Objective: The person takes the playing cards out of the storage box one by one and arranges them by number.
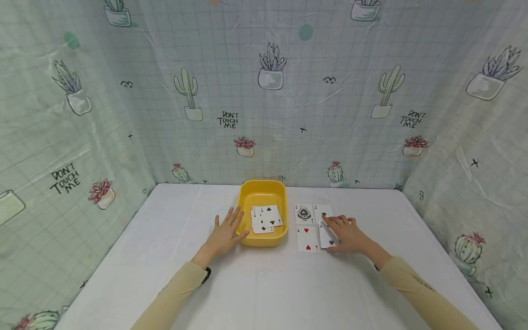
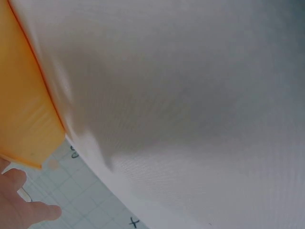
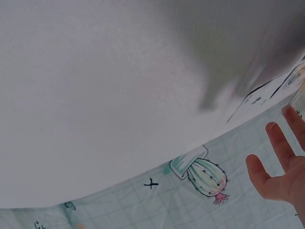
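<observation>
A yellow plastic tray point(image 1: 283, 196) stands on the table with several loosely stacked playing cards point(image 1: 272, 214) inside, a club card on top. Spread fingers of my left hand point(image 1: 224, 234) rest against the tray's left side. To the right of the tray lie an ace of spades point(image 1: 304, 213), a red heart card point(image 1: 307, 238) and a club card point(image 1: 321, 209). My right hand point(image 1: 348, 236) grips a spade card point(image 1: 326, 236) between its fingers at the top edge and its thumb at the bottom edge, partly hiding it. In the right wrist view, several fingertips point(image 3: 257, 164) show near the cards.
A white table point(image 1: 268, 288) extends in front of and beside both hands. Behind it and at both sides hangs a cloth point(image 1: 305, 101) printed with cacti. The ace, heart and club cards lie close beside the tray's right wall.
</observation>
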The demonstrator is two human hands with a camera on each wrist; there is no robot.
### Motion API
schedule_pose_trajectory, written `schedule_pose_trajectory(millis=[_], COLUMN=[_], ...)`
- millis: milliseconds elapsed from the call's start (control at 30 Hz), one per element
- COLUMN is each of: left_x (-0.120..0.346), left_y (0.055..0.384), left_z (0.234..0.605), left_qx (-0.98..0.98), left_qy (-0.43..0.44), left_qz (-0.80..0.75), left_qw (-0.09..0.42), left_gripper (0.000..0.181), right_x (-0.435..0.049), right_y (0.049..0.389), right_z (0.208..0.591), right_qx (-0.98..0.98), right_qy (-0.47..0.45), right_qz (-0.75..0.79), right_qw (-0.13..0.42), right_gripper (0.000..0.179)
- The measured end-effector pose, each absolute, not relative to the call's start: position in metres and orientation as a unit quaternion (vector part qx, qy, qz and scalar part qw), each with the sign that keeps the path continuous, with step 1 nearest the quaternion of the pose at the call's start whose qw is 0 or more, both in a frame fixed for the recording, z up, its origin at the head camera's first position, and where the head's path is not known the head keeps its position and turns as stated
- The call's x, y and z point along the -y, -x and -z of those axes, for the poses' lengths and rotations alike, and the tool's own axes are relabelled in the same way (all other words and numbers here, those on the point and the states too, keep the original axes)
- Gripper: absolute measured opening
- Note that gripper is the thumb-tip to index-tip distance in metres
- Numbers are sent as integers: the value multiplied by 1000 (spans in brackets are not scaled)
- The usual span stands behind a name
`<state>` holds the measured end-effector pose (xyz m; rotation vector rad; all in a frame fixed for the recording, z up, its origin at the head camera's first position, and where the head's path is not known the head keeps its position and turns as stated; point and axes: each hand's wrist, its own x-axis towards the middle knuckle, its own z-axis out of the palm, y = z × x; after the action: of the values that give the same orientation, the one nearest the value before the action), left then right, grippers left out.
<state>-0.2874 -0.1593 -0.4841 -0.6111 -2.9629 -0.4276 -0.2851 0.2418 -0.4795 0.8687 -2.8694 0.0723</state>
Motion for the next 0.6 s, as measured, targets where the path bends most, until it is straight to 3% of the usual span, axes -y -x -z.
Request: schedule_pose_trajectory(millis=[600], left_x=[160], left_y=[287], left_z=[482], left_qx=[966], left_qy=[206], left_qz=[145], left_qw=[50], left_gripper=[71], right_x=[-243], right_y=[283], right_z=[493], right_qx=[956], right_qy=[-288], right_qz=[-40], right_qw=[22], right_gripper=[85])
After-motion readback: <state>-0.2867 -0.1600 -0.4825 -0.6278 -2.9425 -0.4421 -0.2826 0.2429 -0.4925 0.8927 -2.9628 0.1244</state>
